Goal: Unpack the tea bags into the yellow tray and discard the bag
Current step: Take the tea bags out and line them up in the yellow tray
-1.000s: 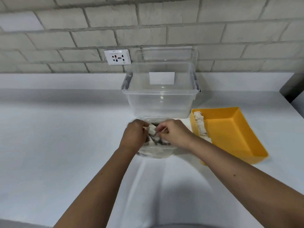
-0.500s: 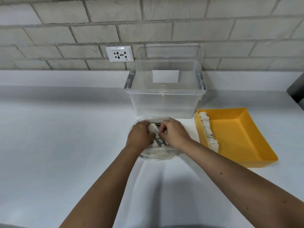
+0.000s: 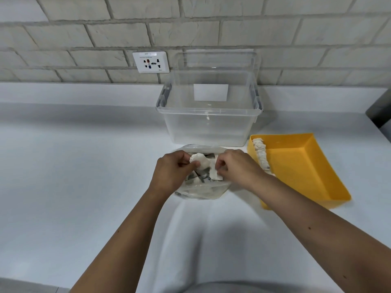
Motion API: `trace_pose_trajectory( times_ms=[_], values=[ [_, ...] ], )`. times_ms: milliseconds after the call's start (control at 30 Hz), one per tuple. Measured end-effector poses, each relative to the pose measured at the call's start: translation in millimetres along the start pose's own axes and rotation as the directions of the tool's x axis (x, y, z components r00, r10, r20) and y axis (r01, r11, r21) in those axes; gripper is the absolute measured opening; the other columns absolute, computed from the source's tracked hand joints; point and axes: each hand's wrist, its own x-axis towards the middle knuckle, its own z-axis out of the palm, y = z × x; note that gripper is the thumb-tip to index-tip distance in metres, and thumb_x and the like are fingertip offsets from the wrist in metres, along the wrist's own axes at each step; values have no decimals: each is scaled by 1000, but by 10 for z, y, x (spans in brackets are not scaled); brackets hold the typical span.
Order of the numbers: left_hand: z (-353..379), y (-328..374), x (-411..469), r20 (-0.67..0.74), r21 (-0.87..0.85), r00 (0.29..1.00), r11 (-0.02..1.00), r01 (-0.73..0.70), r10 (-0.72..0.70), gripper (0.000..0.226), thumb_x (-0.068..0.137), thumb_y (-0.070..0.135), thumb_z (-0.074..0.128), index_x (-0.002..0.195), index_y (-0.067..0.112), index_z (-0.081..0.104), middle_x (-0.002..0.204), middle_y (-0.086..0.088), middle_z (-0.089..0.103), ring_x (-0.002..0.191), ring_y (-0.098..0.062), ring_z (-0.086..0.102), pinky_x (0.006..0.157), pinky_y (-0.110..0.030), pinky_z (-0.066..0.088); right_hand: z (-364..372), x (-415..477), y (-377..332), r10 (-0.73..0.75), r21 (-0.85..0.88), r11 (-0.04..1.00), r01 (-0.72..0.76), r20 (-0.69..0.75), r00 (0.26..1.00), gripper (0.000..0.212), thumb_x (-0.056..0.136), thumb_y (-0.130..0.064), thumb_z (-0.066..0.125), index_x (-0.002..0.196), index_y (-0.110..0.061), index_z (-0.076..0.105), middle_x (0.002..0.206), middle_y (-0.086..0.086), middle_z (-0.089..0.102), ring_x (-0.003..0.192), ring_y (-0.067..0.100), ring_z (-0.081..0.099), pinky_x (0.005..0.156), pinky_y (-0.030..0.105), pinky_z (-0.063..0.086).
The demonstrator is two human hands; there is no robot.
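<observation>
Head cam: compared with half a second back, the hands sit wider apart and more white shows between them. The left hand (image 3: 172,172) has its fingers curled, pinching a puffy tea bag (image 3: 200,161). The right hand (image 3: 238,168) pinches a flat white sachet (image 3: 215,174) right next to it. Both are at the mouth of the clear plastic bag (image 3: 201,192), which lies on the counter (image 3: 74,176) with more sachets inside. The yellow tray (image 3: 306,172) just to the right holds a row of tea bags (image 3: 261,154) along its left wall. There's a clear bin (image 3: 209,127) behind.
</observation>
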Motion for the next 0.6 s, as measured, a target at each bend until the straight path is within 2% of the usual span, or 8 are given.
trace_pose_trajectory(
  times_ms=[100,200,300,467,600],
  values=[
    [13,-42,-31,-15,-26,999,999,30,-31,13,88,30,72,83,18,73,73,6,71,60,2,58,60,-8,40,94,-23,-50,4,-166,986,0,19,1000,35,81,-30,72,114,-22,63,117,-2,53,102,23,59,69,29,40],
    [-13,-106,-41,-50,-82,996,994,70,-74,18,92,33,66,85,19,74,80,-1,74,79,-19,68,78,-30,53,165,-41,-78,24,-211,977,-30,-35,999,47,78,-38,75,118,-23,56,120,-3,50,103,22,58,67,29,38],
    [-51,-156,-25,-63,-162,990,981,111,-123,17,93,32,63,86,19,72,81,0,75,83,-25,72,87,-47,56,229,-36,-87,30,-224,974,-46,-72,997,46,78,-36,74,117,-23,54,120,-3,50,102,21,58,65,29,38],
    [-81,-195,-7,-56,-225,988,966,128,-144,19,94,31,60,88,17,72,82,-5,76,79,-22,74,88,-48,58,209,-52,-71,8,-264,963,-54,-171,985,26,89,-25,56,115,-23,60,118,-5,55,99,20,61,63,27,35],
    [-88,-176,0,-87,-288,981,947,143,-175,18,95,26,62,89,12,72,79,-7,74,74,-23,74,81,-43,61,270,-98,-46,-29,-263,965,-4,-122,992,30,84,-35,65,111,-25,55,116,-5,50,101,18,58,65,28,35]
  ],
)
